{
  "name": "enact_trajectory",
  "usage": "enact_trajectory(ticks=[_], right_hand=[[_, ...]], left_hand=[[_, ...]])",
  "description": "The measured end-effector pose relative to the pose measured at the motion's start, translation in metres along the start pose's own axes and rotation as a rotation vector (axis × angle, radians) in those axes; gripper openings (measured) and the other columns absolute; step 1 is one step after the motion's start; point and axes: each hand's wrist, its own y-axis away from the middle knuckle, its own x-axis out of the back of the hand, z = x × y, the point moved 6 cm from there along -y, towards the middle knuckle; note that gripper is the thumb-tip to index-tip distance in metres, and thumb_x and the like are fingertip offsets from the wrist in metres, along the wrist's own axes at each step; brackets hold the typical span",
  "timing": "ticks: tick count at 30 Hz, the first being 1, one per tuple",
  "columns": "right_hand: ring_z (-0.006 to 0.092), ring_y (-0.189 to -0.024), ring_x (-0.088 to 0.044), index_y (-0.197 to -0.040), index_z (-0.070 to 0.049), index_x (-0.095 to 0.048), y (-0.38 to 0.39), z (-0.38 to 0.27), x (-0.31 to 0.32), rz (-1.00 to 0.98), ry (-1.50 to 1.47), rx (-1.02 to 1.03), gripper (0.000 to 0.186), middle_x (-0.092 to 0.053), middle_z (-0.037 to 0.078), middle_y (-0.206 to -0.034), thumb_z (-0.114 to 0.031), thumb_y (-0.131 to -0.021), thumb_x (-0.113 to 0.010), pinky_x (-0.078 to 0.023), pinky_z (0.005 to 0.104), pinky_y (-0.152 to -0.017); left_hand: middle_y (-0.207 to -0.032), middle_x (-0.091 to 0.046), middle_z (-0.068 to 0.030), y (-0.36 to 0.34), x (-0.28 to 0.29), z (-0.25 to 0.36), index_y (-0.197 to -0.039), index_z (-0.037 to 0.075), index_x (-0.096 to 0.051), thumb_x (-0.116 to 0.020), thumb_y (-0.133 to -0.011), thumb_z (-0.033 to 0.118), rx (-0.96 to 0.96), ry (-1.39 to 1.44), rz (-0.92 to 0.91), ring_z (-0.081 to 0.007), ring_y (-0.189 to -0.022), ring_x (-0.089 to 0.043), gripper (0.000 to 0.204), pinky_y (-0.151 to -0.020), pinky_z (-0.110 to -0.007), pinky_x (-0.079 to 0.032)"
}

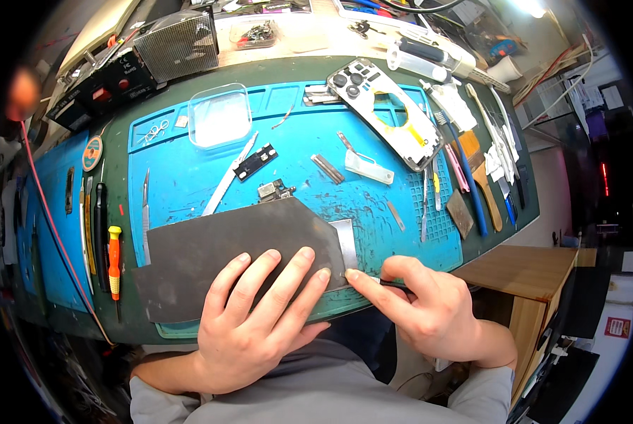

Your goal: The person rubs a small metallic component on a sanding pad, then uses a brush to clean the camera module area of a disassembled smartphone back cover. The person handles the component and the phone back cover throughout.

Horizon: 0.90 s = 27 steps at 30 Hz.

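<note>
L hand [260, 311]: fingers spread, pressing dark abrasive sheet [217, 254] flat on blue mat [373, 205]. R hand [422, 304]: pinching thin dark tool [394, 285], tip at sheet's right edge beside metal plate [346, 240]. Phone frame [387, 113], loose parts lie apart farther back on table [521, 265]. Judged mid-job; reassembly not begun.

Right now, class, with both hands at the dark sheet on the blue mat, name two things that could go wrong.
1. The left hand only presses the dark sheet flat with spread fingers; nothing else pins it, so it may slide while the right hand works its thin dark tool at the sheet's edge.
2. The tool's tip sits close to the left fingertips; a slip might jab them.
</note>
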Motion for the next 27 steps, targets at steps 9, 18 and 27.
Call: enact_trajectory(ticks=[9,18,27], right_hand=[[0.0095,-0.067,-0.063,-0.131,-0.013,-0.08,-0.003,0.002,-0.001,0.0,-0.012,-0.001,0.052,-0.062,0.002,-0.101,-0.007,-0.079,-0.08,-0.051,0.0262,-0.055],[0.009,-0.067,-0.063,-0.131,-0.013,-0.079,0.003,-0.003,0.001,0.033,-0.021,-0.002,0.052,-0.062,0.001,-0.101,-0.006,-0.08,-0.079,-0.051,0.0261,-0.055],[0.0092,-0.066,-0.062,-0.132,-0.011,-0.078,-0.003,-0.001,0.001,0.007,0.009,0.014,0.051,-0.062,0.001,-0.1,-0.006,-0.081,-0.078,-0.05,0.0257,-0.055]], left_hand=[[-0.147,-0.069,-0.0049,0.001,0.001,0.0,-0.133,0.017,-0.079,-0.075,-0.094,0.052,0.002,0.004,-0.009,-0.0305,-0.133,-0.059,0.052,-0.115,-0.05,-0.047],[-0.148,-0.068,-0.0007,0.001,0.0,-0.001,-0.135,0.022,-0.078,-0.078,-0.089,0.05,0.007,-0.024,-0.003,-0.0249,-0.131,-0.061,0.054,-0.118,-0.046,-0.045],[-0.148,-0.068,-0.0006,0.0,-0.001,-0.001,-0.134,0.022,-0.078,-0.079,-0.088,0.05,0.007,-0.027,0.005,-0.0249,-0.131,-0.061,0.054,-0.118,-0.046,-0.045]])
